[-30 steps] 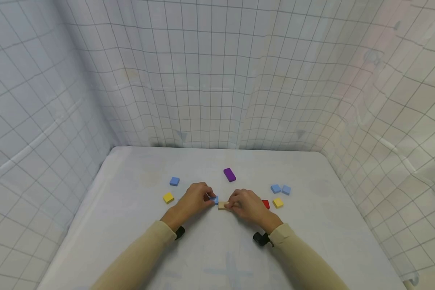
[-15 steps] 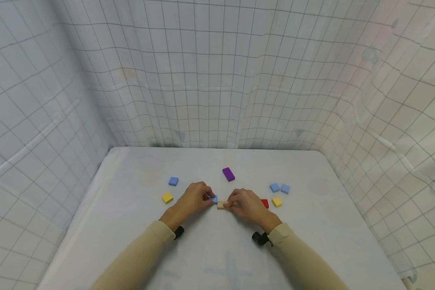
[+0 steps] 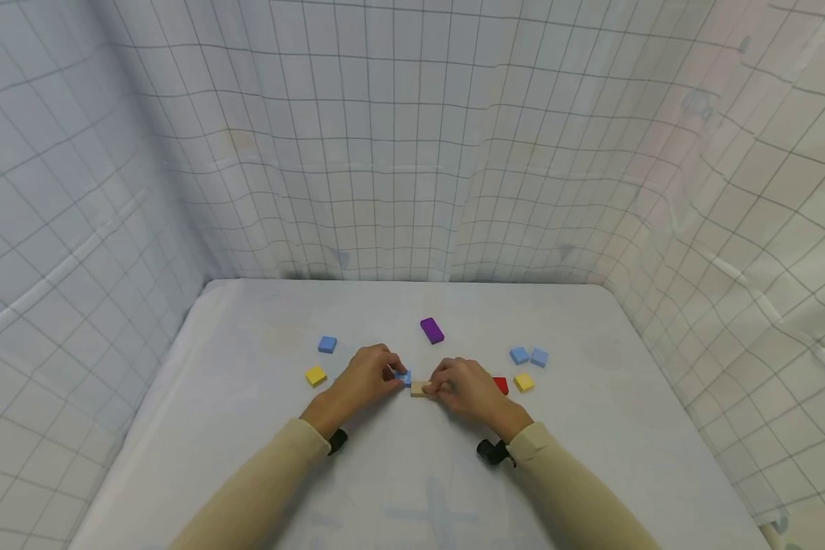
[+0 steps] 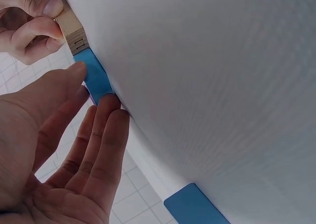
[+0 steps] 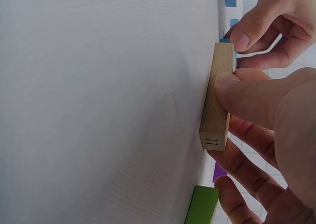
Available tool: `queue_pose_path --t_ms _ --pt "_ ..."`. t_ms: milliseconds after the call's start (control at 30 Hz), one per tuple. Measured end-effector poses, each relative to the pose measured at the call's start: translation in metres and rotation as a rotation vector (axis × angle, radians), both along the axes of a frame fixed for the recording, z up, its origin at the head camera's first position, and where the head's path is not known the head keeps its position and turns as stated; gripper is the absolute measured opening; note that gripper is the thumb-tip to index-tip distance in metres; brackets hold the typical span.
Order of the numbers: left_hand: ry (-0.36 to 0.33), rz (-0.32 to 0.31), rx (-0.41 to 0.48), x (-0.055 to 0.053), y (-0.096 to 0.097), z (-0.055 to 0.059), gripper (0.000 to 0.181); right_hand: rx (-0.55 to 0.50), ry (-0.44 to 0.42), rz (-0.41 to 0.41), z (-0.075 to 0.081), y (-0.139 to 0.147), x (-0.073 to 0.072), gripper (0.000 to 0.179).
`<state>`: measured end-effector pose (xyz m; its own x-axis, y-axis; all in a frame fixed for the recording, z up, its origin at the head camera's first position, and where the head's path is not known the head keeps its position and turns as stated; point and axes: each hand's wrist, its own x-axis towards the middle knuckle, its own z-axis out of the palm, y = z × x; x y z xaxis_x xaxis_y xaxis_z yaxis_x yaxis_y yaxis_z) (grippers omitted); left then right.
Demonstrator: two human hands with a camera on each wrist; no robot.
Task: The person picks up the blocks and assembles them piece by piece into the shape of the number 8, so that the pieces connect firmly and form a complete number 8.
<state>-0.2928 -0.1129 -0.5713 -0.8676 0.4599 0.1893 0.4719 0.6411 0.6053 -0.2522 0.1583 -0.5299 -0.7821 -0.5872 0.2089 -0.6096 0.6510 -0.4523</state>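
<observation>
In the head view my left hand (image 3: 371, 372) pinches a blue block (image 3: 405, 378) near the middle of the white table. The left wrist view shows the thumb on the near face of this blue block (image 4: 97, 74) and fingertips at its lower end. My right hand (image 3: 464, 383) pinches a plain wooden block (image 3: 419, 389) between thumb and fingers. Small dark marks show on the end of the wooden block (image 5: 217, 98) in the right wrist view. The two blocks lie end to end, right up against each other in the left wrist view.
A purple block (image 3: 432, 331) lies beyond the hands. A blue block (image 3: 327, 344) and a yellow block (image 3: 315, 376) sit at left. A red block (image 3: 500, 385), another yellow block (image 3: 524, 382) and two blue blocks (image 3: 519, 355) are at right. A green block (image 5: 202, 205) lies near the right fingers.
The head view has shifted very slightly. Both hands keep their hold on the blue and wooden blocks, with no visible movement of either block.
</observation>
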Motion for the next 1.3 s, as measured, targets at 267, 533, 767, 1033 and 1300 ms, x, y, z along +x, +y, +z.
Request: queue_pose_path --t_ms 267,533,767,1033,1300 --pt "0.021 0.005 0.013 0.024 0.002 0.033 0.019 0.005 0.002 0.008 0.0 0.001 0.0 0.008" --pt "-0.075 0.157 -0.077 0.043 -0.003 0.067 0.024 0.015 -0.029 -0.012 -0.001 0.001 0.001 0.008" --pt "0.022 0.168 -0.098 0.047 -0.032 0.076 0.027 0.028 -0.02 -0.022 0.002 0.001 0.003 0.006" --pt "0.047 0.137 -0.128 0.055 -0.066 0.07 0.034 0.006 -0.028 -0.016 0.0 0.001 0.002 0.006" --pt "0.012 0.079 -0.115 0.06 -0.083 0.062 0.034 0.006 -0.036 -0.021 0.001 0.002 0.001 0.005"
